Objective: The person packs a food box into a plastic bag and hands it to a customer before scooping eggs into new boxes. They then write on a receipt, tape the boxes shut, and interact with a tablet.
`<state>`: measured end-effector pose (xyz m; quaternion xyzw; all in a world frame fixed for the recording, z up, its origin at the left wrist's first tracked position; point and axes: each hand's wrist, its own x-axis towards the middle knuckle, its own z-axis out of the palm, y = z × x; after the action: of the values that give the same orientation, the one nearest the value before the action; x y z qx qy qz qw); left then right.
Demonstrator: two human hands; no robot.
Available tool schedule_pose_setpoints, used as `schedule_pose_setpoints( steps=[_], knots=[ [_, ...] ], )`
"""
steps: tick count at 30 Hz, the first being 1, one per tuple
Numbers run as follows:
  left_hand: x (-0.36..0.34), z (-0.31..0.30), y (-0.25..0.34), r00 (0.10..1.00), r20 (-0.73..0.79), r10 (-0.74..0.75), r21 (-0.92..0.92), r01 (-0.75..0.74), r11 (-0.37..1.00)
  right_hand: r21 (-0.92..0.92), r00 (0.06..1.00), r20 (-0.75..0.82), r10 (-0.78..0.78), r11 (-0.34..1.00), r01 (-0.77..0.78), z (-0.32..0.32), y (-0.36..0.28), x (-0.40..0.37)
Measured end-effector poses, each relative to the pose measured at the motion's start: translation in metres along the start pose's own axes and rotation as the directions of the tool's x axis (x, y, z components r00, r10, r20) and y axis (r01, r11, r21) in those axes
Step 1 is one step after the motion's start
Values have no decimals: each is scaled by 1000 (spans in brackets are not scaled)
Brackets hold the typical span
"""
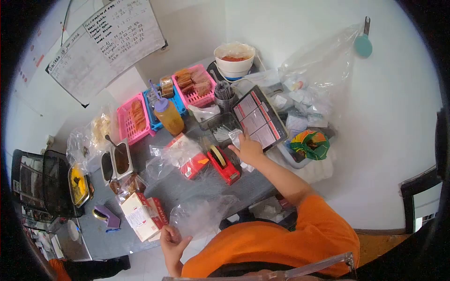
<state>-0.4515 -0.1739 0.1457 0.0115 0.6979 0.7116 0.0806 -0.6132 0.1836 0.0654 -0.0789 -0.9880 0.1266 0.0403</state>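
Observation:
My right hand [248, 151] reaches across the table, its fingers closed around a thin white packet [236, 136], perhaps tissue or plastic. More white material shows below the wrist. Beside it are a dark tray [223, 127] of small white sachets and a red tape dispenser [224, 165]. Near the front edge, my left hand [173, 246] is empty, thumb apart and fingers loosely curled. A clear plastic bag [204, 215] lies against its fingertips. Two white-and-red boxes [140, 219] stand just left of that hand, one with a printed label.
A tablet [258, 118] leans at the right, before several plastic bags [304, 100]. Pink baskets [132, 118], a yellow sauce bottle [168, 116] and a white bowl [234, 63] line the back. Metal sauce containers [123, 161] and a purple tape dispenser [107, 217] stand left.

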Motion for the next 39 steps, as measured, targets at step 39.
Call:
schedule_pose_setpoints(
  steps=[39],
  knots=[
    [-42, -88, -85, 908, -349, -232, -678, -73, 732, 705, 369, 692, -621, 693, -155, -72, -38, -110]
  ],
)
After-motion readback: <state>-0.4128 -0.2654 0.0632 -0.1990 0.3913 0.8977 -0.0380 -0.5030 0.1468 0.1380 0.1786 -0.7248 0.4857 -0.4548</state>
